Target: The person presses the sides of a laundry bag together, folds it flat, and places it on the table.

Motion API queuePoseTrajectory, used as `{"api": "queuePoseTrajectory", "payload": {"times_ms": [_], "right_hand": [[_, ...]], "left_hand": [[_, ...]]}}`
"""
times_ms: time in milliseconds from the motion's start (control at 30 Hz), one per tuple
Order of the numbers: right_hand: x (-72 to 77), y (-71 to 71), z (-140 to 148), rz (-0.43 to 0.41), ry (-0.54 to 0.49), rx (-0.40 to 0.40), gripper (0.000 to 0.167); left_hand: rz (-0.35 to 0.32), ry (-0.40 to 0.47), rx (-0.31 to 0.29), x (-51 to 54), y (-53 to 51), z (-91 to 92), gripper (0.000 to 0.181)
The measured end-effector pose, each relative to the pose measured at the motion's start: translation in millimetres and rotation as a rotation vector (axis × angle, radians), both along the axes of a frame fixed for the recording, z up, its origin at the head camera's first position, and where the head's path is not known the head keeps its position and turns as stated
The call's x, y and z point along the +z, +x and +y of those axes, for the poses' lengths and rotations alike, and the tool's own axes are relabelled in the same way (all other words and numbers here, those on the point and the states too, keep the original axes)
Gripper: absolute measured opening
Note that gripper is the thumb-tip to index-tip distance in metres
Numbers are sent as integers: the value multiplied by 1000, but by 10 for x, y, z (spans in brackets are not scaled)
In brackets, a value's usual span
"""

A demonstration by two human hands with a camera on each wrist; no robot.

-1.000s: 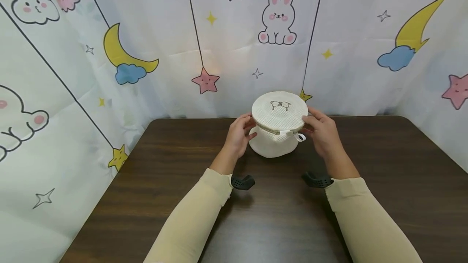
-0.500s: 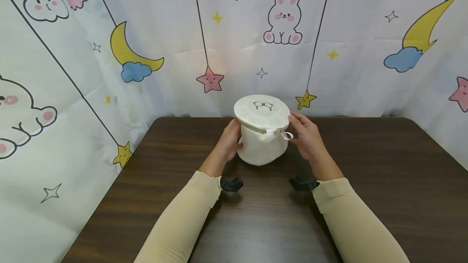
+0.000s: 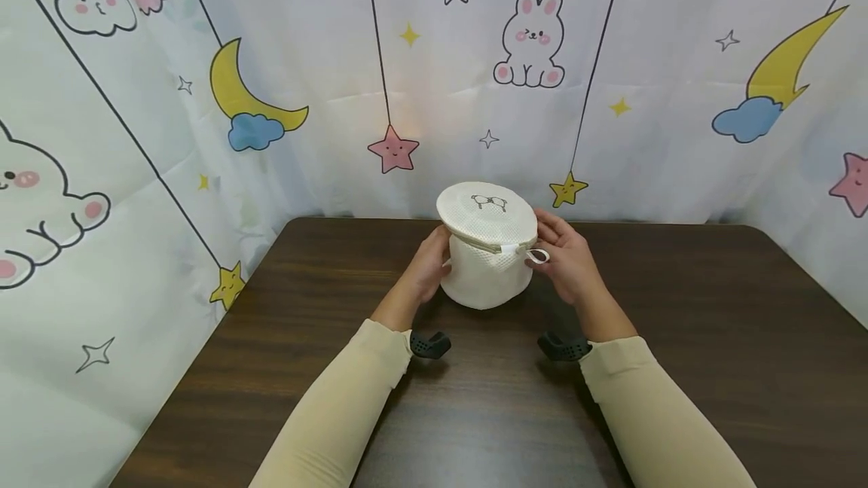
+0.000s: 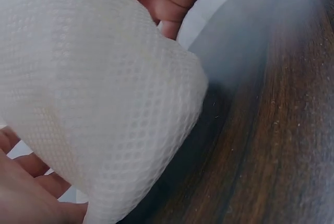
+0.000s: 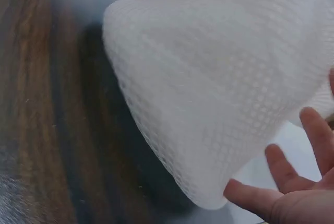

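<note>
A white mesh bag (image 3: 483, 277), round, with a flat lid (image 3: 487, 209) bearing a small animal drawing, stands between the two hands. Its zip and white loop (image 3: 539, 255) face the front right. At its left side is the left hand (image 3: 422, 269), fingers partly hidden by the bag; in the left wrist view the left hand (image 4: 31, 187) touches the mesh. The right hand (image 3: 570, 262) is on the other side. Its fingers (image 5: 284, 169) look spread in the right wrist view, one fingertip against the mesh. Whether the bag's base touches the table cannot be told.
The dark wooden table (image 3: 712, 367) spreads around the bag. A white curtain (image 3: 325, 59) with cartoon drawings hangs behind and at both sides. Black straps with dark devices (image 3: 430, 345) sit at the wrists, by the cream sleeves (image 3: 339, 413).
Both hands and the bag shifted left and slightly nearer the body, mostly in the first half second. Since then the lid's tilt has changed a little. The head view has also moved somewhat.
</note>
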State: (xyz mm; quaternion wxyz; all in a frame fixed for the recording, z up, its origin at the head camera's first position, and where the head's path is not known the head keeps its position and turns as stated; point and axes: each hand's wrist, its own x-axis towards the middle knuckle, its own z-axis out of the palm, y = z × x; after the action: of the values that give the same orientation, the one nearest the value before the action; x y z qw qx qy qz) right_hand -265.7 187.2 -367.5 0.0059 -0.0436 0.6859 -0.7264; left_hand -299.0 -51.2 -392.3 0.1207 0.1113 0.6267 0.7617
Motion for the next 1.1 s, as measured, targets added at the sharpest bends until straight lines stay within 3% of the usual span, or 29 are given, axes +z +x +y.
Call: {"api": "queuePoseTrajectory", "payload": {"times_ms": [167,300,400,633,900,1100], "right_hand": [[-39,1,-27,-49,-83,60,61],[-37,31,-33,-57,-163,110,56],[-30,43,-23,-62,-174,120,60],[-14,28,-39,-65,-60,100,64],[-38,7,-55,-82,134,-64,48],[-40,31,-52,-35,295,-81,51]], "left_hand": [[-10,-16,-66,7,11,13,64],[-6,31,-46,44,15,-12,57],[-10,61,4,76,12,-41,54],[2,-31,186,142,35,-56,42],[110,-212,190,102,47,-68,55],[215,-312,198,55,29,-100,41]]}}
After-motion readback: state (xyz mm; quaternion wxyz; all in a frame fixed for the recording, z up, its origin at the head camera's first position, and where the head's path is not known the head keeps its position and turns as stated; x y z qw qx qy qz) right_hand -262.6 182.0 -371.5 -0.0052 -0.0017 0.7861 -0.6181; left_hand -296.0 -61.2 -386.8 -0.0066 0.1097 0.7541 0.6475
